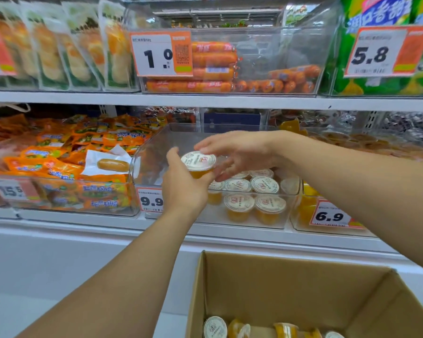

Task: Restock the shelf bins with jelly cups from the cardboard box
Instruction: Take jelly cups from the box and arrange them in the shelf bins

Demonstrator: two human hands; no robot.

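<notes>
Clear plastic shelf bin (154,152) — centre: part-filled, about eight white-lidded orange jelly cups (250,195) at its 4 o'clock corner; the rest looks bare, though glare blurs it. Held orange jelly cup (198,164): above the bin, left hand (185,189) curled round it, right hand (239,153) pinching its lid rim. Brown cardboard box (300,291) — 5 o'clock: several cups left. Restocking perhaps under halfway.

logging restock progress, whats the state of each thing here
jelly cup: sealed, upright, held over the bin
left hand: grips the cup from below
right hand: fingers on the cup's lid and side
clear bin: partly filled, left side bare
cardboard box: open, a few cups left
</notes>
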